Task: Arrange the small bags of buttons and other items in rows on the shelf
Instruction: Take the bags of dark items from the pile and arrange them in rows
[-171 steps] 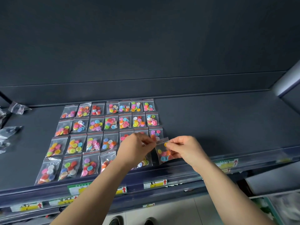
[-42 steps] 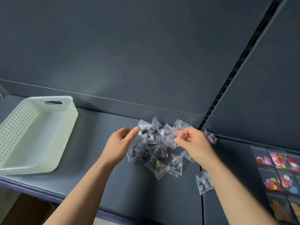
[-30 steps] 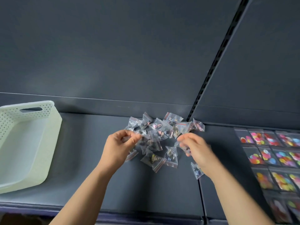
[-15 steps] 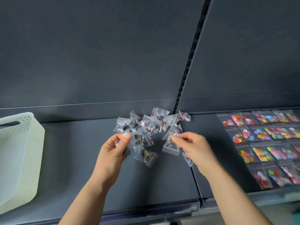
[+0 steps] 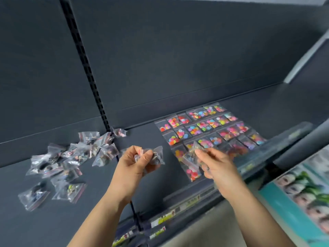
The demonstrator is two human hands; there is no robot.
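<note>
My left hand (image 5: 132,166) pinches a small clear bag of dark items (image 5: 155,155) above the dark shelf (image 5: 99,189). To its right, my right hand (image 5: 217,166) pinches another small clear bag (image 5: 193,152) over the near left corner of the button rows. Several rows of bags with coloured buttons (image 5: 210,129) lie flat on the right shelf section. A loose pile of small clear bags (image 5: 71,157) lies on the left section.
A slotted upright (image 5: 85,68) divides the back wall. Price labels (image 5: 163,219) line the shelf's front rail. A teal printed package (image 5: 302,193) sits below at the right.
The view has swung right, away from the white basket. Both hands have lifted bags from the pile and carried them right, toward the button rows.
</note>
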